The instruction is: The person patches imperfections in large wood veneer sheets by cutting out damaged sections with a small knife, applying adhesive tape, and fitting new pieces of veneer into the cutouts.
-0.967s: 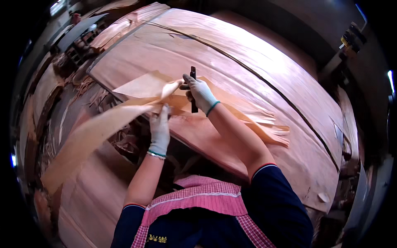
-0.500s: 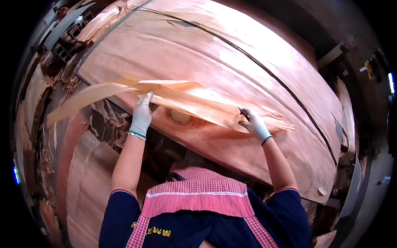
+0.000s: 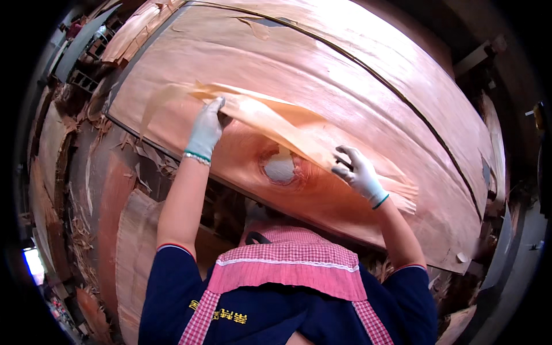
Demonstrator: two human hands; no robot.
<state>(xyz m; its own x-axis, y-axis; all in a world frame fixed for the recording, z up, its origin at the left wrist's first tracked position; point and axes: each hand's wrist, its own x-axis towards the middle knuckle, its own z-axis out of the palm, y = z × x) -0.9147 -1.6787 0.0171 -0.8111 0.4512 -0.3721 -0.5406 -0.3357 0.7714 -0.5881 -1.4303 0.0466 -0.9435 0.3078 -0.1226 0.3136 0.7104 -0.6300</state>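
My left hand, in a white glove with a green cuff, is closed on the edge of a long, thin strip of tan wood veneer. The strip is raised and folded lengthwise, its left end drooping and blurred. At its right part is my gloved right hand, with bent fingers apart and dark grey fingertips close to the strip; whether they touch it I cannot tell. Beneath lies a broad pinkish veneer sheet. Between my hands, the sheet has a ragged round hole with something pale showing through.
A long dark split crosses the sheet on the far side. Torn veneer scraps litter the left, beside another veneer sheet at the lower left. Hollow blocks stand at the far left.
The strip's left part has swung up and right with my left hand, now over the sheet. More of the hole shows. My right hand's fingers have spread, and the view has shifted slightly.
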